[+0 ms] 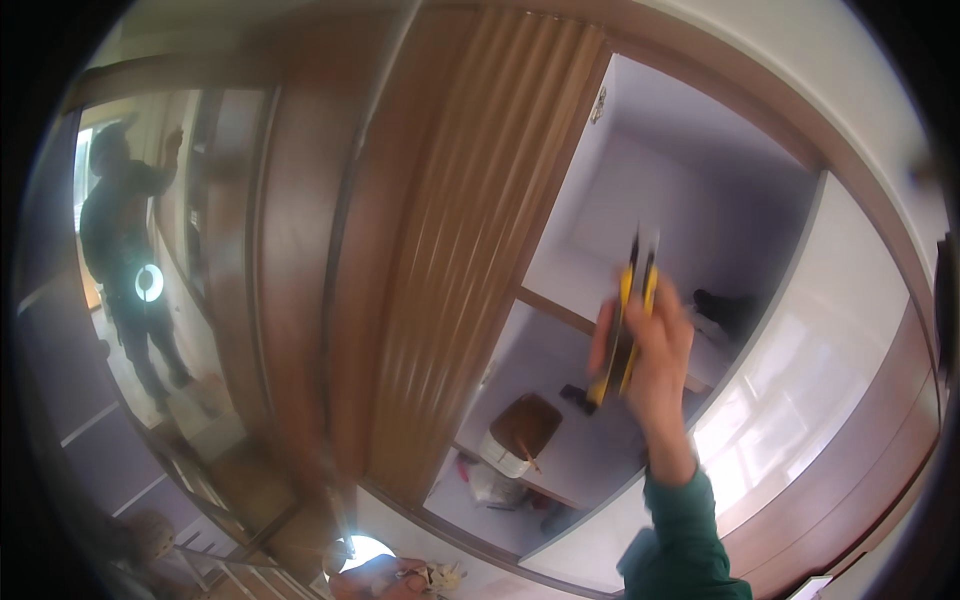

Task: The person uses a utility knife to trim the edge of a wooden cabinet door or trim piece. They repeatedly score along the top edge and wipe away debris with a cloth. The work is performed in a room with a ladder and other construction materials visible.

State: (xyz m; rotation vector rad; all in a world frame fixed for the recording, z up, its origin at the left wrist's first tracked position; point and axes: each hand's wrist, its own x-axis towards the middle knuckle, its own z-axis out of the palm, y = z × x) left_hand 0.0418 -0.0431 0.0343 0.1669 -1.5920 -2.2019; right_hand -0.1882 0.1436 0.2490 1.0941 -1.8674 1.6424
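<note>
My right hand [655, 350] is raised before the open cabinet, its fingers closed round a yellow-and-black utility knife [622, 335]. The knife points upward; motion smears it so its tip looks double. A green sleeve [690, 535] covers that forearm. Low at the bottom edge is my left hand [375, 582], partly cut off. Its fingers are bent against a crumpled pale thing [442, 578] whose kind I cannot make out. Beside it glows a round white light [358, 552]. Behind the knife, a brown-topped white box [522, 435] sits on a cabinet shelf.
The cabinet has lilac-grey inner walls [650, 190] and a ribbed wooden panel [465, 220] on its left. A glossy white door panel [820, 340] is at the right. Dark items [725, 310] lie on the upper shelf. A reflective pane [150, 260] at far left shows a standing person.
</note>
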